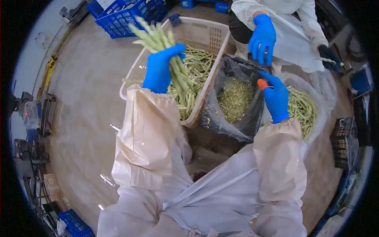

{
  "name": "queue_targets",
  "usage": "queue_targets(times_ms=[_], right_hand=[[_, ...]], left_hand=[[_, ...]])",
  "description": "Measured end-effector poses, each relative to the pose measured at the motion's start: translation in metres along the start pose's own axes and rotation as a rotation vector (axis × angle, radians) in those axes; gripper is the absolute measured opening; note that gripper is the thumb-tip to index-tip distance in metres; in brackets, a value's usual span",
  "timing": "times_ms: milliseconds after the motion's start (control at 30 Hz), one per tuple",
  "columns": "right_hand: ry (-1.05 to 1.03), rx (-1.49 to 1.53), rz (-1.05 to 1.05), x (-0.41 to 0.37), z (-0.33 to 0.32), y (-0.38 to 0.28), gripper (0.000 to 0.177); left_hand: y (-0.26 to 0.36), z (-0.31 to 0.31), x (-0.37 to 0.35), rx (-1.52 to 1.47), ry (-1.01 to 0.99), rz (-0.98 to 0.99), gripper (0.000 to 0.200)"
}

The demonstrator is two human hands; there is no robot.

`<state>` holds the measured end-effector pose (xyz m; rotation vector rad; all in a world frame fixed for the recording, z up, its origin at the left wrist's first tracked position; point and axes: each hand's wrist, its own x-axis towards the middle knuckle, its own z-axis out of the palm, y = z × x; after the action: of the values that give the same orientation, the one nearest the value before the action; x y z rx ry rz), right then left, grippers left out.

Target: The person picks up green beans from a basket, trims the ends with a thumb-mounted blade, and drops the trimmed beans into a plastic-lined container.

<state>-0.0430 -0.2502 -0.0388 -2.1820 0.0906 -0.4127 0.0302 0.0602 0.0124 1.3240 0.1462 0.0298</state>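
Note:
My left hand [160,69], in a blue glove, is closed around a bunch of long green beans [179,73], held above the pale plastic crate [134,67]. More green beans [199,65] lie inside that crate. My right hand [277,98], also gloved in blue, has an orange cover [262,84] on its thumb. Its index finger and thumb are apart, and nothing shows between them. It hovers by the right edge of a dark plastic bag [211,118] holding chopped bean ends [235,98]. To its right, a clear bag [325,106] contains more green beans [302,108].
Across from me, a co-worker's blue-gloved hand [263,39] hangs over the dark bag's far side. Their dark-gloved hand [331,58] holds a single bean. Blue crates [130,19] stand at the back left, and a black crate [342,142] is at the right.

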Motion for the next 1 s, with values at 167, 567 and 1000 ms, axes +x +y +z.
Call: queue_targets(times_ms=[167, 567, 1000], right_hand=[[-0.078, 0.212, -0.053, -0.004, 0.007, -0.016, 0.022], [-0.307, 0.047, -0.164, -0.016, 0.009, -0.025, 0.022], [-0.368, 0.575, 0.182, -0.012, 0.009, -0.031, 0.018]], left_hand=[[-0.025, 0.046, -0.032, 0.073, -0.362, -0.227, 0.024], [-0.069, 0.072, -0.051, 0.674, -0.552, 0.009, 0.044], [-0.061, 0.073, -0.053, 0.242, -0.417, -0.149, 0.035]])
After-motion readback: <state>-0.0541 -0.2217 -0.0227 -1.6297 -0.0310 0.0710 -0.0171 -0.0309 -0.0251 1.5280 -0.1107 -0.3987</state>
